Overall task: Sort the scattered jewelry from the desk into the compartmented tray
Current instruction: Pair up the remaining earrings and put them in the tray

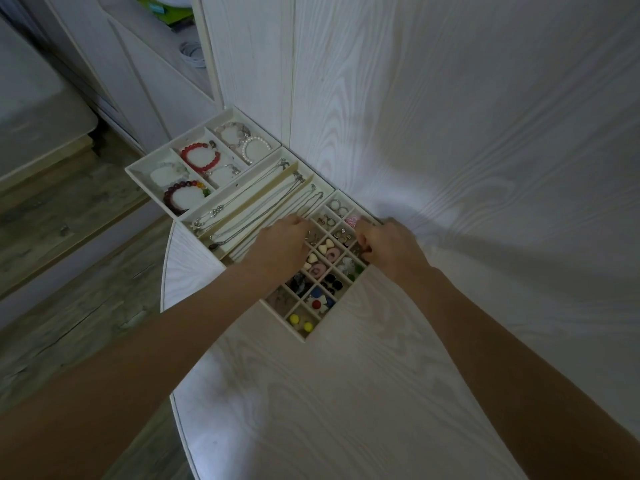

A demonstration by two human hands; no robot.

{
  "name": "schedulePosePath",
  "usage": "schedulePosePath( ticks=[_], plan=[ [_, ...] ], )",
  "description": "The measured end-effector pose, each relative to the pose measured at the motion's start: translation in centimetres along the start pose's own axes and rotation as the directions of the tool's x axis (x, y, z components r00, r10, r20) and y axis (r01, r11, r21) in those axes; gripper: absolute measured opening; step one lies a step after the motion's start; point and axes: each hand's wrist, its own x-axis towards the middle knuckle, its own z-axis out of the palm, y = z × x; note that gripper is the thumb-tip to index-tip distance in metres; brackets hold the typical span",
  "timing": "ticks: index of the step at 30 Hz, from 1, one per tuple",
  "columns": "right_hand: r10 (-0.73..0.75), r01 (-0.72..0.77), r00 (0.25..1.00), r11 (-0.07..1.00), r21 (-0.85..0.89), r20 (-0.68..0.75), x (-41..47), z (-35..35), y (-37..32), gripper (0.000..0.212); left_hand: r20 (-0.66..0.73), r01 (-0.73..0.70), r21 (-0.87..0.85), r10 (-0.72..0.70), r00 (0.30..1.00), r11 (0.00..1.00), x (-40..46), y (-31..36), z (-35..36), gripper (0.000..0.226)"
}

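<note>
Head view: both hands work over the grid tray [313, 336] at the tabletop [311, 410] edge, most jewelry already sorted. The right hand [391, 247] pinches something small, unidentifiable; the left hand [277, 249] hides its fingertips, its grip unclear. Best lowered straight into one cell, clear of neighbours.

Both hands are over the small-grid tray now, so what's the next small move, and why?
Probably lower the right hand and release into the cell beneath it: its fingers curl over the small-grid tray, seemingly pinching something tiny. The left hand rests on the tray's left edge, steadying it.
</note>
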Motion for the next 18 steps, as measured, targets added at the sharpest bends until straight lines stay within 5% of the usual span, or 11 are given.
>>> schedulePosePath(
  ticks=[4,10,18],
  plan=[
    [0.023,-0.023,1.0,0.994,0.104,0.01,-0.2,-0.2,0.2,0.011,0.0,-0.007,0.05,0.007,1.0,0.999,0.0,0.0,-0.1,0.035],
    [0.177,-0.121,0.96,0.962,0.246,-0.218,-1.4,-0.6,1.1,0.007,-0.013,-0.018,0.041,0.019,1.0,0.999,-0.1,-0.2,0.1,0.033],
    [0.299,-0.295,0.952,0.953,0.068,-0.066,-1.2,0.5,0.1,0.012,-0.005,-0.007,0.063,0.007,1.0,0.998,0.0,-0.1,0.0,0.033]
  ],
)
